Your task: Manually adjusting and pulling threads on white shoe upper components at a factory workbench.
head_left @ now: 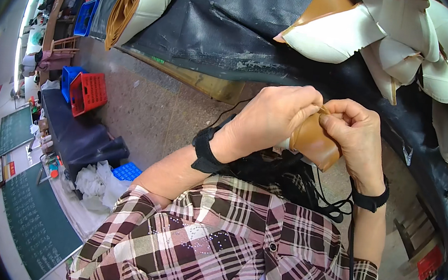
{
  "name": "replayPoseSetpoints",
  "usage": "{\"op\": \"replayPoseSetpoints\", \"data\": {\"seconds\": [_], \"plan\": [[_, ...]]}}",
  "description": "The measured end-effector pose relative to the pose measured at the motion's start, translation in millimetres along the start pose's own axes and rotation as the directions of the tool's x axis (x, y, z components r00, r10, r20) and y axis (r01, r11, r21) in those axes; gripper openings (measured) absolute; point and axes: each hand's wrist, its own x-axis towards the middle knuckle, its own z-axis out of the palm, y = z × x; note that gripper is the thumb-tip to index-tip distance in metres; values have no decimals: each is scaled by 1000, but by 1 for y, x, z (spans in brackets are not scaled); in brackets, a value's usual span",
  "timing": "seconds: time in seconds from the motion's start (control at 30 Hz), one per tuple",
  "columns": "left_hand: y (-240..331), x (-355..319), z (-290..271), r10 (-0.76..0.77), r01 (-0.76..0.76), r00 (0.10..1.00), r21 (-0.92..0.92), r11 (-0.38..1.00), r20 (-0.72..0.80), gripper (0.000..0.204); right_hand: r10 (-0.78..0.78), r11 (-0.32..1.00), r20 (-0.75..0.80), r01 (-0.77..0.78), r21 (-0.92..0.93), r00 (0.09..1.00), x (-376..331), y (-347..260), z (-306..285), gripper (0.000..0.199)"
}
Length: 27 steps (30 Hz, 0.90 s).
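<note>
Between my hands, in front of my chest, is a curved tan-brown leather piece (315, 142) with a little white showing at its left side. My left hand (276, 121) pinches its upper edge, fingertips close together. My right hand (354, 135) grips the same edge from the other side, thumb pressed on the brown face and fingers bent behind it. The two sets of fingertips almost meet at the top. Beyond them, white leather pieces with tan linings (330, 33) lie heaped on a table with a black cover (220, 29).
A folded stack of white, tan-lined pieces (143, 1) sits at the table's far left. Red (90, 94) and blue crates (71, 75) stand on the left, near a dark-covered bench (71, 122). Black cables (338, 208) hang beneath my right hand.
</note>
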Motion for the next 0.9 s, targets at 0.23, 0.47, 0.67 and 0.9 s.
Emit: {"op": "replayPoseSetpoints", "data": {"seconds": [0.23, 0.47, 0.67, 0.9], "plan": [[0, 8, -4, -139, 153, 984, -125, 980, 109, 8, -5, 997, 15, 4, 77, 1000, 1, 0, -3, 11], [4, 13, -7, -132, 146, 981, -98, 984, 141, 8, -40, 992, 37, 35, 123, 999, 3, -1, -6, 11], [7, 15, -3, -142, 151, 984, -71, 986, 111, 10, -55, 998, 27, 54, 13, 998, 2, -5, -11, 12], [8, 13, 0, -133, 140, 985, -60, 988, 111, 9, -54, 999, 1, 54, -6, 999, -2, -4, -10, 12]]}}
